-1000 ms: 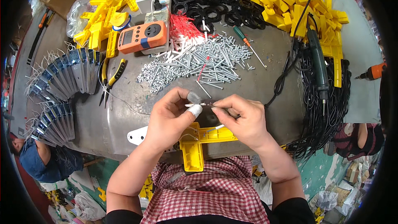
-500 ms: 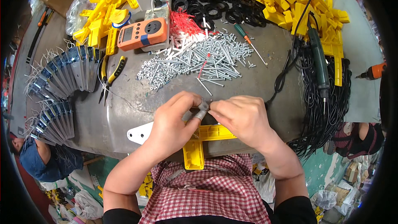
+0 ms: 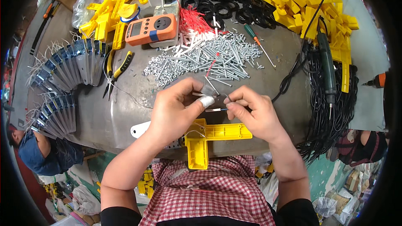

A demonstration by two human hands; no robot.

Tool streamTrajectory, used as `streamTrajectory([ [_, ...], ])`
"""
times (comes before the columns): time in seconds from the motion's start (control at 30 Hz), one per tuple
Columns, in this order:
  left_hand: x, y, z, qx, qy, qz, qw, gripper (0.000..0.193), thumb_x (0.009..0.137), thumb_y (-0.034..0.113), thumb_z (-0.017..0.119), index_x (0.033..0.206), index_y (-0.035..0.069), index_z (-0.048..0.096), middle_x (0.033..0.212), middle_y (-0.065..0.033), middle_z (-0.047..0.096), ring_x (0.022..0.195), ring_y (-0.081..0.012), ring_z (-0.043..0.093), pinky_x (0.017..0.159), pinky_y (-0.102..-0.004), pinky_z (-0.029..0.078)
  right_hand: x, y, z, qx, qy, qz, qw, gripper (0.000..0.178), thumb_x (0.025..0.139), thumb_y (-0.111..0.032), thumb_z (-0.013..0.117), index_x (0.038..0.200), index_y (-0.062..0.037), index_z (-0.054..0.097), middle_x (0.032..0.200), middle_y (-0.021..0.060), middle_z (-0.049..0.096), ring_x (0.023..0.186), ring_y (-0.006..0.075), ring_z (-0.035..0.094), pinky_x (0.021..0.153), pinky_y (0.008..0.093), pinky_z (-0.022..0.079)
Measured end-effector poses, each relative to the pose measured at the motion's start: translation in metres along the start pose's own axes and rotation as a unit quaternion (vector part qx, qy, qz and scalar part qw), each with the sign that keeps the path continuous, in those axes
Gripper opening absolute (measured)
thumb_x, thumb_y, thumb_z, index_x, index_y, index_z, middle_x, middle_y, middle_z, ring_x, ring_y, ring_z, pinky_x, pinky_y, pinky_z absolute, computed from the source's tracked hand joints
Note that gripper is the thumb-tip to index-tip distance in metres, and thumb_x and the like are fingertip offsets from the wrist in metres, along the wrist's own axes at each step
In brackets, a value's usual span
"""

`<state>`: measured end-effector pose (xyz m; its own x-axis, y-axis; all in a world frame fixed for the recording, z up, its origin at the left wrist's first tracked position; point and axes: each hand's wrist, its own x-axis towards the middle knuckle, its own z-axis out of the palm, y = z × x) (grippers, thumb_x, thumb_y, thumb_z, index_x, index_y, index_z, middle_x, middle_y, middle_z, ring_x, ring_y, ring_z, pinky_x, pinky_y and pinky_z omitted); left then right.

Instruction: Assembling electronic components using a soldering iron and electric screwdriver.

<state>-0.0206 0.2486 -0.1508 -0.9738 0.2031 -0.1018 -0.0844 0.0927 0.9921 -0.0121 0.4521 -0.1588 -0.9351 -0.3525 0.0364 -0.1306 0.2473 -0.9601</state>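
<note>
My left hand [image 3: 178, 106] is closed in a pinch on a thin wire, its white tip showing beside the thumb. White tape wraps the fingertips of that hand. Opposite it, my right hand [image 3: 253, 111] pinches a dark wire [image 3: 227, 97]; a short blue-and-white wire end [image 3: 215, 110] shows just under its fingertips. Below both hands lies a yellow plastic housing [image 3: 228, 131], branching and hollow, with thin wire inside its upper part. A white plate with holes [image 3: 140, 129] sticks out from behind my left wrist.
Screws [image 3: 222, 58] and nuts [image 3: 157, 69] are heaped beyond my hands. Pliers [image 3: 117, 71], an orange meter [image 3: 150, 29] and blade-like metal parts [image 3: 58, 75] are on the left. A screwdriver [image 3: 259, 44], soldering iron [image 3: 326, 67], black cables [image 3: 343, 109] and yellow housings [image 3: 293, 0] lie right.
My hands have moved slightly apart, and wire ends now show between them. More of the yellow housing is uncovered. The whole view has shifted a little.
</note>
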Motion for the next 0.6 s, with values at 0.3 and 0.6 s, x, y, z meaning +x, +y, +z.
streamTrajectory([
  [0.3, -0.006, -0.003, 0.0, -0.015, -0.024, 0.047, 0.998, 0.014, 0.078, -0.002, 0.063, 0.091, 0.0, 0.058, 0.083, -0.0041, 0.061, 0.079, -0.009, 0.06, 0.069, -0.0264, 0.05, 0.003, 0.002, 0.002, -0.08, 0.006, -0.114, 0.99, 0.011, 0.083, -0.013, 0.063, 0.089, -0.0046, 0.064, 0.071, 0.0103, 0.063, 0.061, 0.0246, 0.062, 0.054, 0.0316, 0.047],
  [0.6, 0.001, 0.003, -0.004, 0.202, -0.032, 0.106, 0.973, 0.015, 0.074, 0.002, 0.068, 0.088, 0.002, 0.062, 0.078, -0.0104, 0.064, 0.069, -0.0191, 0.065, 0.063, -0.0303, 0.051, 0.007, -0.008, -0.008, -0.028, -0.081, -0.005, 0.996, 0.027, 0.085, -0.011, 0.058, 0.111, -0.004, 0.051, 0.075, 0.0126, 0.063, 0.069, 0.0269, 0.064, 0.062, 0.0332, 0.047],
])
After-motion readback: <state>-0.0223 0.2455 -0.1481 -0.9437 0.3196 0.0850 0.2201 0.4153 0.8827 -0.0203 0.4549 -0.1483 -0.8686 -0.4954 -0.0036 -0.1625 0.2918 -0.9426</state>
